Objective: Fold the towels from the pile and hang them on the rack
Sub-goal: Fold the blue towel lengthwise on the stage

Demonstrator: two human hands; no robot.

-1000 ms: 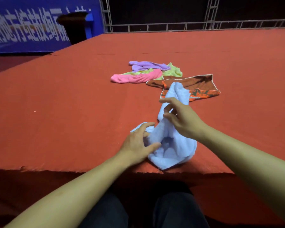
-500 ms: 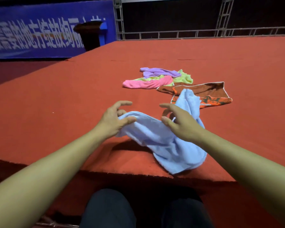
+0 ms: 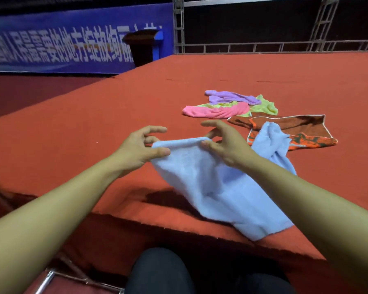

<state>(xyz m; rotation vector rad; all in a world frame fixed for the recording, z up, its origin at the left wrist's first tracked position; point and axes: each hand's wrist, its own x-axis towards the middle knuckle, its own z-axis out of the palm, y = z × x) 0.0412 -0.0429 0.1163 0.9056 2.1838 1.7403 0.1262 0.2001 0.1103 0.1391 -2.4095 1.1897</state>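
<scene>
A light blue towel [image 3: 219,187] hangs lifted over the near part of the red platform [image 3: 94,128]. My left hand [image 3: 139,148] pinches its top edge at the left corner between thumb and fingers. My right hand [image 3: 225,141] pinches the same edge further right, index finger stretched out. The towel's lower end droops to the platform's front edge, and another part trails right behind my right forearm. Behind lies the pile: a pink towel [image 3: 217,111], a purple towel [image 3: 232,97], a yellow-green towel [image 3: 263,105] and a brown and orange towel [image 3: 291,130]. No rack is in view.
A blue banner [image 3: 62,43] and a dark bin [image 3: 141,46] stand at the back left. Metal truss railing [image 3: 263,45] lines the platform's far edge. A metal frame piece [image 3: 51,276] shows below the front edge, beside my dark-trousered knees [image 3: 159,272].
Both hands rose from the bunched towel and moved apart along its top edge, spreading it. My left hand went from pressing the towel down to pinching a corner up.
</scene>
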